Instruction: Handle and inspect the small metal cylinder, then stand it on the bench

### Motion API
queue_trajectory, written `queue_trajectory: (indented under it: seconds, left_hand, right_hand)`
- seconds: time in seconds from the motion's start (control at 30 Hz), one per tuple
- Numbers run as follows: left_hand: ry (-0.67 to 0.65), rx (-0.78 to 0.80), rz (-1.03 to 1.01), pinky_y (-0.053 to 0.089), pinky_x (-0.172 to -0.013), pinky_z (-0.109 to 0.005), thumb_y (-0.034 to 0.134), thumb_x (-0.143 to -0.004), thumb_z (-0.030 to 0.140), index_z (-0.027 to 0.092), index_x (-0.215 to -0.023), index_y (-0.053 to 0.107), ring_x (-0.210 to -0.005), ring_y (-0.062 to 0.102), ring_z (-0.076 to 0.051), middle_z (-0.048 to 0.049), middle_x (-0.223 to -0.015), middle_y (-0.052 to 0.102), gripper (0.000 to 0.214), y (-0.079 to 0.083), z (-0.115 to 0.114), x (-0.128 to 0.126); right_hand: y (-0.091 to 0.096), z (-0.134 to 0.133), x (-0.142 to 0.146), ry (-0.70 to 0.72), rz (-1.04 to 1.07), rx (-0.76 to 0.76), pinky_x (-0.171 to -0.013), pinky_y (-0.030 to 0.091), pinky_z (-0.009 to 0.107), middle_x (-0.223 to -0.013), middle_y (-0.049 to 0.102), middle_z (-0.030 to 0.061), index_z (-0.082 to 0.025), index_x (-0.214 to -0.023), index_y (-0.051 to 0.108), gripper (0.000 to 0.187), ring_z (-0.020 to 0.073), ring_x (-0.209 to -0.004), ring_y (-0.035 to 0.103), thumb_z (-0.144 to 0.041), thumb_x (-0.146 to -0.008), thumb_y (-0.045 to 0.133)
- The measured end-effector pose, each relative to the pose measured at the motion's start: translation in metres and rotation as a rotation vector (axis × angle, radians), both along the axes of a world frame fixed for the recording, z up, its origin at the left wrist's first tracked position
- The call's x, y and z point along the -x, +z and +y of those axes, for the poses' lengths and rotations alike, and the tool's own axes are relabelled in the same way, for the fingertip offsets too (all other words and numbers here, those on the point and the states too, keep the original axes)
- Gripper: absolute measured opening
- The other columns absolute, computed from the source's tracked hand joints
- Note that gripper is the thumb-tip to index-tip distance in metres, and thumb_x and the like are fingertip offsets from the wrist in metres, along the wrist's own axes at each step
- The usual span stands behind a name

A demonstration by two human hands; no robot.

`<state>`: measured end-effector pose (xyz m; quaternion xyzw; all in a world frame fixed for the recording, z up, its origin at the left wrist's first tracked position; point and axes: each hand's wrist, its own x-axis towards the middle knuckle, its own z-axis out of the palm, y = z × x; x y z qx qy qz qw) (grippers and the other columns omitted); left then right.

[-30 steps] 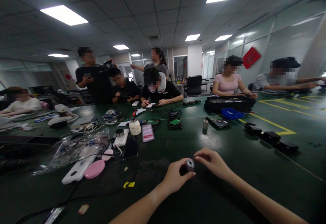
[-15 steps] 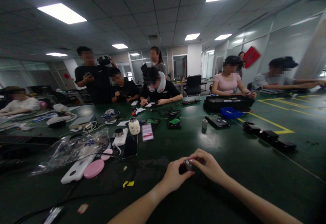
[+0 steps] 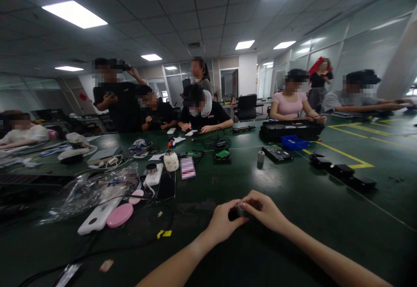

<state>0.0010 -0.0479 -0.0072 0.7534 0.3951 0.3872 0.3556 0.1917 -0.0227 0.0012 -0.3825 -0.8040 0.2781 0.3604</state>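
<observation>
Just above the green table, my left hand (image 3: 224,221) is closed round the side of a small grey metal cylinder (image 3: 241,209). From the right, my right hand (image 3: 265,211) pinches at its top, thumb and fingertips covering most of the upper end. Fingers of both hands hide much of the cylinder, so its exact kind does not show. A similar grey metal cylinder (image 3: 260,158) stands upright farther up the table, beyond my hands.
To the left lie a pink round lid (image 3: 120,215), a white power bank-like case (image 3: 97,218), a clear plastic bag (image 3: 94,191) and a dark phone (image 3: 166,186). Beyond are a hard drive (image 3: 277,154), a blue tray (image 3: 295,142) and black blocks (image 3: 342,170). Several people sit opposite.
My right fingers have shifted slightly over the cylinder's top, covering more of it. Both hands stay in nearly the same place. In the background, a person has come into fuller view at right.
</observation>
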Motion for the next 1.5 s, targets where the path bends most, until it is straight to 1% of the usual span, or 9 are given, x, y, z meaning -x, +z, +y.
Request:
queue_trajectory:
  seconds: [0.13, 0.37, 0.57, 0.73, 0.93, 1.1, 1.2, 1.3, 1.5]
  left_hand:
    - [-0.004, -0.003, 0.016, 0.048, -0.089, -0.031, 0.072, -0.077, 0.023, 0.023, -0.116, 0.064, -0.097, 0.065, -0.022, -0.0029, -0.108, 0.071, 0.040, 0.002, -0.001, 0.000]
    - [0.014, -0.002, 0.041, 0.049, -0.090, -0.032, 0.072, -0.077, 0.023, 0.022, -0.116, 0.064, -0.098, 0.065, -0.022, -0.0035, -0.109, 0.071, 0.040, 0.002, -0.001, 0.000]
    - [0.027, -0.024, 0.039, 0.048, -0.093, -0.033, 0.072, -0.077, 0.022, 0.023, -0.120, 0.063, -0.101, 0.064, -0.023, -0.0035, -0.113, 0.070, 0.044, 0.001, 0.000, -0.001]
    - [0.032, 0.003, 0.071, 0.048, -0.091, -0.031, 0.073, -0.076, 0.025, 0.024, -0.116, 0.065, -0.099, 0.064, -0.022, -0.0020, -0.110, 0.070, 0.041, 0.004, -0.002, 0.000]
    - [0.021, 0.021, 0.060, 0.046, -0.096, -0.033, 0.072, -0.077, 0.024, 0.027, -0.119, 0.063, -0.108, 0.062, -0.023, -0.0017, -0.117, 0.068, 0.043, 0.007, -0.002, 0.001]
    - [0.002, 0.011, 0.032, 0.047, -0.094, -0.033, 0.072, -0.077, 0.026, 0.026, -0.118, 0.064, -0.105, 0.063, -0.023, -0.0022, -0.115, 0.069, 0.042, 0.004, 0.000, 0.001]
    - [0.001, 0.003, 0.036, 0.047, -0.093, -0.032, 0.072, -0.077, 0.027, 0.026, -0.119, 0.063, -0.104, 0.063, -0.022, -0.0021, -0.115, 0.069, 0.043, 0.002, 0.000, 0.002]
    - [-0.006, 0.007, 0.049, 0.046, -0.094, -0.031, 0.071, -0.078, 0.026, 0.026, -0.121, 0.061, -0.107, 0.062, -0.022, -0.0022, -0.118, 0.067, 0.044, 0.002, 0.000, 0.002]
    - [0.016, -0.027, 0.089, 0.047, -0.090, -0.030, 0.070, -0.080, 0.028, 0.025, -0.121, 0.061, -0.101, 0.063, -0.021, -0.0019, -0.112, 0.069, 0.042, -0.005, 0.002, 0.003]
  right_hand:
    - [0.000, 0.000, -0.003, -0.036, 0.023, 0.003, -0.062, 0.045, 0.028, -0.080, 0.063, 0.0037, -0.019, -0.086, 0.068, 0.031, 0.0164, -0.070, 0.056, -0.046, -0.089, 0.054]
    - [0.007, -0.005, -0.003, 0.009, -0.031, 0.005, -0.059, 0.044, 0.027, -0.083, 0.062, 0.0032, -0.024, -0.110, 0.068, 0.031, 0.0156, -0.067, 0.054, -0.044, -0.089, 0.056]
    - [0.003, -0.002, 0.001, 0.011, -0.017, -0.023, -0.061, 0.044, 0.027, -0.079, 0.061, 0.0031, -0.024, -0.100, 0.072, 0.030, 0.0159, -0.069, 0.054, -0.046, -0.089, 0.055]
    - [0.007, 0.016, -0.025, -0.021, 0.013, -0.044, -0.065, 0.046, 0.028, -0.083, 0.061, 0.0045, -0.022, -0.098, 0.073, 0.030, 0.0165, -0.072, 0.055, -0.046, -0.088, 0.057]
    - [-0.002, 0.033, -0.059, 0.137, -0.262, 0.046, -0.065, 0.044, 0.028, -0.082, 0.059, 0.0032, -0.026, -0.097, 0.076, 0.027, 0.0162, -0.071, 0.055, -0.047, -0.084, 0.062]
    - [-0.003, 0.031, -0.058, 0.160, -0.348, 0.054, -0.066, 0.044, 0.028, -0.089, 0.061, 0.0031, -0.030, -0.106, 0.072, 0.031, 0.0176, -0.076, 0.058, -0.045, -0.079, 0.069]
    - [-0.004, 0.029, -0.055, 0.144, -0.352, 0.043, -0.066, 0.044, 0.028, -0.087, 0.061, 0.0032, -0.028, -0.097, 0.075, 0.024, 0.0173, -0.075, 0.058, -0.044, -0.080, 0.067]
    - [-0.008, 0.027, -0.048, 0.073, -0.280, 0.012, -0.063, 0.043, 0.028, -0.082, 0.061, 0.0026, -0.025, -0.093, 0.076, 0.023, 0.0161, -0.069, 0.056, -0.043, -0.082, 0.065]
    - [-0.013, 0.014, -0.007, -0.127, 0.090, -0.050, -0.064, 0.044, 0.029, -0.082, 0.064, 0.0026, -0.020, -0.094, 0.069, 0.022, 0.0169, -0.072, 0.058, -0.037, -0.088, 0.058]
